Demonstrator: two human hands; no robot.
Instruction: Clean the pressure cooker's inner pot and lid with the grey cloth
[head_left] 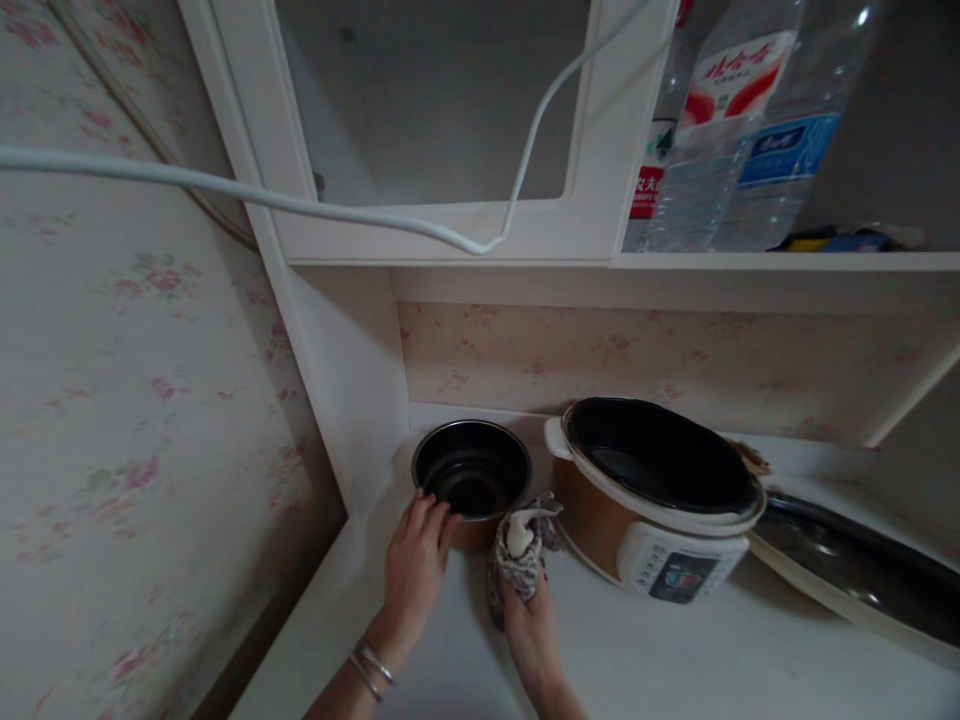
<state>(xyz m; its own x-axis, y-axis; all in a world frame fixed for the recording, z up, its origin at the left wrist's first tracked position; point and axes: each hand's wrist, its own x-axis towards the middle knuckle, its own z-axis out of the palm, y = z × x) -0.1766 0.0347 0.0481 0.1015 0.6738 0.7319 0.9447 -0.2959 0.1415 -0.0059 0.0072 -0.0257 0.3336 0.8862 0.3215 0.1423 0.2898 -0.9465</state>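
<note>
A round pot (471, 475) with a black inside and a thin metallic rim stands upright on the white counter, near the corner. My left hand (420, 550), with two bracelets at the wrist, grips the pot's near-left rim, fingertips over the edge. A bunched grey-and-white patterned cloth (521, 555) is gripped in my right hand (534, 620). The cloth is close to the pot's near-right side; whether it touches the pot I cannot tell. Part of the pot's outer wall is hidden behind my left hand and the cloth.
An electric cooker (660, 490) with a black inner pan and a control panel stands to the right. Beyond it a large lid (855, 565) leans low. Overhead are a cabinet door (450, 235), a hanging white cable (360, 213) and plastic bottles (720, 150) on a shelf.
</note>
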